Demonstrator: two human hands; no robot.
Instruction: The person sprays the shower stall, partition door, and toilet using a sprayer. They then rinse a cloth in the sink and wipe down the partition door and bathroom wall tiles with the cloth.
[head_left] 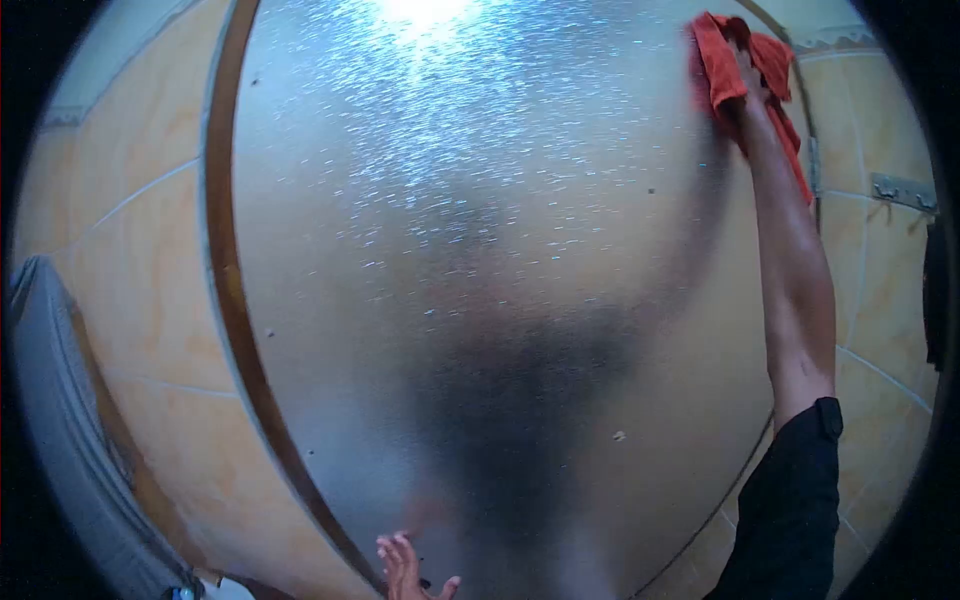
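A tall, glossy door-like panel (560,280) fills the middle of the view and dimly mirrors a dark figure. High at its right side, my right hand (749,82) holds a red cloth (718,62) against the surface, the arm stretched up. Folds of the cloth cover most of the fingers, and one end hangs down past the wrist. Low in the view, my left hand (405,572) is near the panel with its fingers apart and nothing in it. Whether its fingertips touch the panel I cannot tell.
A brown frame (222,230) edges the panel on the left. Tiled walls (140,260) stand on both sides. Grey fabric (65,370) hangs at the far left. On the right wall are a metal hook rail (903,191) and a dark hanging item (936,295).
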